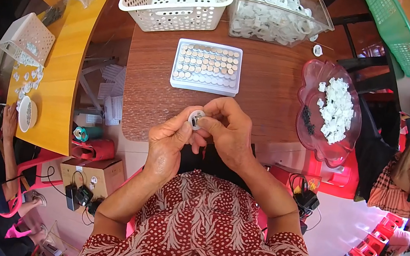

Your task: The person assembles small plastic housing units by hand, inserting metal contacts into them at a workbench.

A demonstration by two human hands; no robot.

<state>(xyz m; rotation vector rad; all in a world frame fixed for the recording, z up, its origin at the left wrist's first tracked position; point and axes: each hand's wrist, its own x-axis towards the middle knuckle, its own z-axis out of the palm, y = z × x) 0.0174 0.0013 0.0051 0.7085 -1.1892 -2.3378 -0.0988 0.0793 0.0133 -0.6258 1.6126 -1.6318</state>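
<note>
Just in front of my chest, my left hand (pixel 167 141) pinches a small round white plastic part (pixel 195 119) with a dark centre between thumb and fingers. The thumb of my right hand (pixel 230 134) presses on the face of that part, its fingers curled closed around the edge. Anything tiny under the right thumb is hidden. Just beyond my hands, a white tray (pixel 203 88) lies flat on the table. Rows of small round silver discs, like button cells (pixel 204 61), fill most of it; the front row of slots looks bare.
On the brown table (pixel 271 74), a white perforated basket (pixel 178 21) and a clear bin (pixel 262 30) of white plastic parts stand at the back. To the right, a pink scalloped dish (pixel 318 150) holds white pieces and small black ones. At left, a person works at a yellow table (pixel 66 81).
</note>
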